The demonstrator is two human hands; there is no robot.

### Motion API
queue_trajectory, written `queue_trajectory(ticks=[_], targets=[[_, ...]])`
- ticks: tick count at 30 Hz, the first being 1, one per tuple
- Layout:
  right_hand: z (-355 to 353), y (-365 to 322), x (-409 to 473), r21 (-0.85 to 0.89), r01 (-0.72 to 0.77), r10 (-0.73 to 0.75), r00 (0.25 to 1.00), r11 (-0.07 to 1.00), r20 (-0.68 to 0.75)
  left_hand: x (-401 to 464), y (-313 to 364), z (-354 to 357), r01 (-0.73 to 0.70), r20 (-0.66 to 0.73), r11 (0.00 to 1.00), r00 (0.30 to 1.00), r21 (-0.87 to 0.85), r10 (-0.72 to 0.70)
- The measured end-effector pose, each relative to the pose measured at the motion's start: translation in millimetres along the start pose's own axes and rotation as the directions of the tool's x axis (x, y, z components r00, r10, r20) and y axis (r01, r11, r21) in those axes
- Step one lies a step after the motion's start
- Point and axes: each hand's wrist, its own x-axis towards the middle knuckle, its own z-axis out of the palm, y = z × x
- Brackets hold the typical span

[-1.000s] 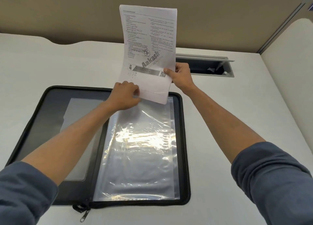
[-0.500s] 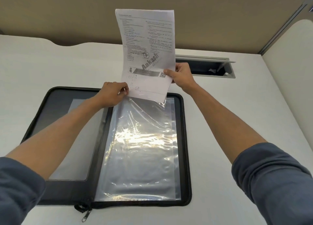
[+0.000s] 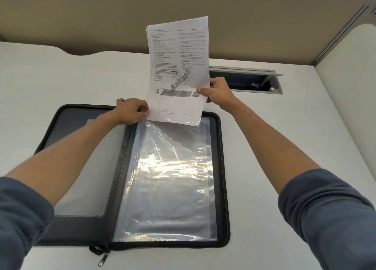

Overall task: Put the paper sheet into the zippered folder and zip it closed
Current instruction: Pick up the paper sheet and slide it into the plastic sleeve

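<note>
White desk (image 3: 61,82), open folder (image 3: 81,233), sleeve (image 3: 168,188) empty

An office cubicle, most likely. A pale desk (image 3: 61,82) meets tan fabric partition panels (image 3: 183,3) with a metal corner post (image 3: 343,31), and a cable tray (image 3: 248,80) with a raised grey lid is let into the desk's far edge.
</note>
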Motion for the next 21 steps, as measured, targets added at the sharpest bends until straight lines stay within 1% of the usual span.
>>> queue_trajectory(ticks=[3, 5, 8, 9, 11, 13, 15, 17, 18, 21], targets=[[0.4, -0.8, 0.5, 0.004, -0.005, 0.005, 1.0, 1.0, 0.008, -0.2, 0.3, -1.3, 0.04, 0.003, 0.994, 0.999, -0.097, -0.04], [2.5, -1.7, -0.3, -0.02, -0.012, 0.013, 0.999, 1.0, 0.042, 1.2, 2.9, 0.1, 0.064, -0.016, 0.994, 0.998, -0.09, -0.065], [7.1, -0.5, -1.8, -0.041, -0.018, 0.022, 0.996, 0.999, 0.091, 6.0, 5.4, 5.4, 0.091, -0.091, 0.993, 0.991, -0.074, -0.097], [8.4, 0.6, -2.8, -0.037, -0.022, 0.025, 0.995, 0.999, 0.094, 8.3, 4.5, 7.4, 0.104, -0.114, 0.989, 0.987, -0.101, -0.116], [10.1, 6.4, -4.4, -0.017, -0.039, 0.041, 0.995, 0.999, 0.088, 13.3, 0.5, 11.5, 0.136, -0.121, 0.961, 0.978, -0.243, -0.169], [10.6, 14.5, -5.3, 0.003, -0.05, 0.05, 0.995, 0.999, 0.084, 18.0, 0.0, 14.3, 0.188, -0.079, 0.869, 0.965, -0.458, -0.25], [10.3, 21.1, -5.7, 0.006, -0.048, 0.048, 0.997, 0.999, 0.065, 23.7, 3.5, 15.0, 0.231, -0.038, 0.72, 0.941, -0.654, -0.335], [9.0, 24.5, -4.6, -0.003, -0.035, 0.035, 0.999, 0.999, 0.015, 28.4, 7.7, 14.2, 0.236, -0.003, 0.585, 0.926, -0.776, -0.378], [8.2, 24.7, -3.7, -0.009, -0.023, 0.023, 1.0, 1.0, -0.013, 30.5, 8.6, 14.3, 0.231, 0.001, 0.555, 0.923, -0.799, -0.384], [7.0, 19.6, -1.4, -0.056, 0.026, -0.029, 0.997, 0.998, -0.064, 34.2, 11.0, 16.9, 0.203, -0.025, 0.542, 0.923, -0.815, -0.384]])
